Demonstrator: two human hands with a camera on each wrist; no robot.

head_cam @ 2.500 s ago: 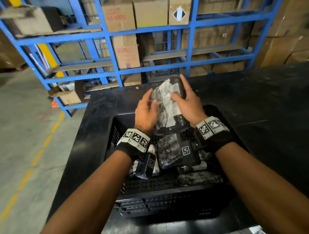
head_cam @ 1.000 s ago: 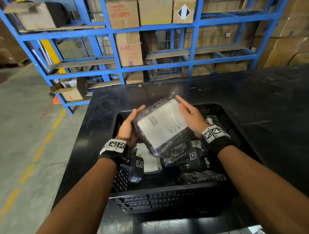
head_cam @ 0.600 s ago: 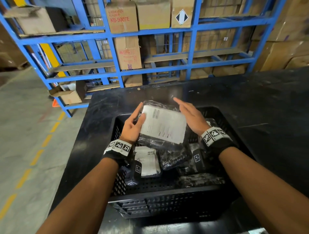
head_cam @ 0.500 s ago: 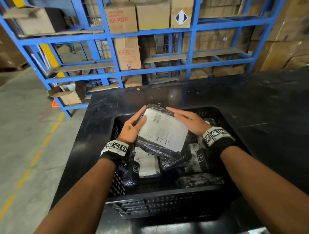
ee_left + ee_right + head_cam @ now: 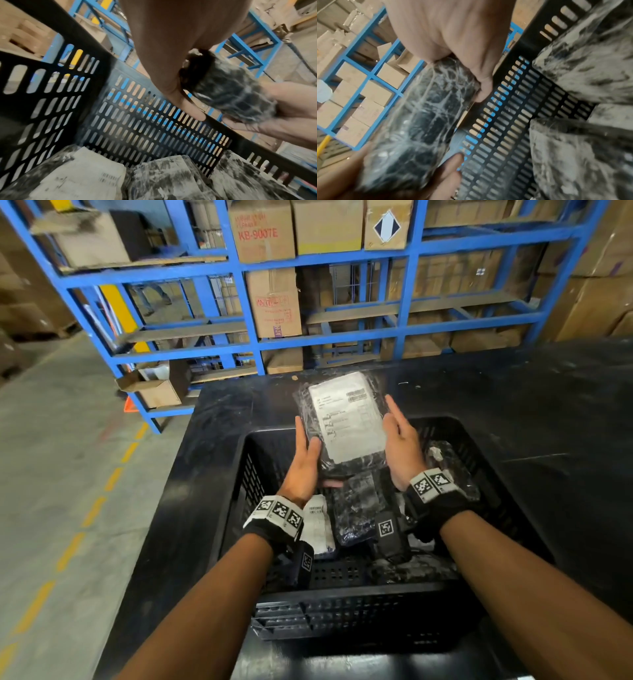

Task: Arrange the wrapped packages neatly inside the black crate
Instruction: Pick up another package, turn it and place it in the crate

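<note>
I hold a plastic-wrapped package with a white label between both hands, above the far rim of the black crate. Its label faces me. My left hand grips its left edge, thumb on top and fingers underneath. My right hand grips the right edge. The left wrist view shows the package's dark wrapped underside, and the right wrist view shows the same underside. Several more wrapped packages lie loosely on the crate floor, one of them at the right wall.
The crate stands on a black table that stretches away to the right and behind it. A blue rack of cardboard boxes rises beyond the table. To the left is concrete floor with a dashed yellow line.
The labelled package has risen from low inside the crate to above its far rim and turned more upright. Both hands moved forward and up with it.
</note>
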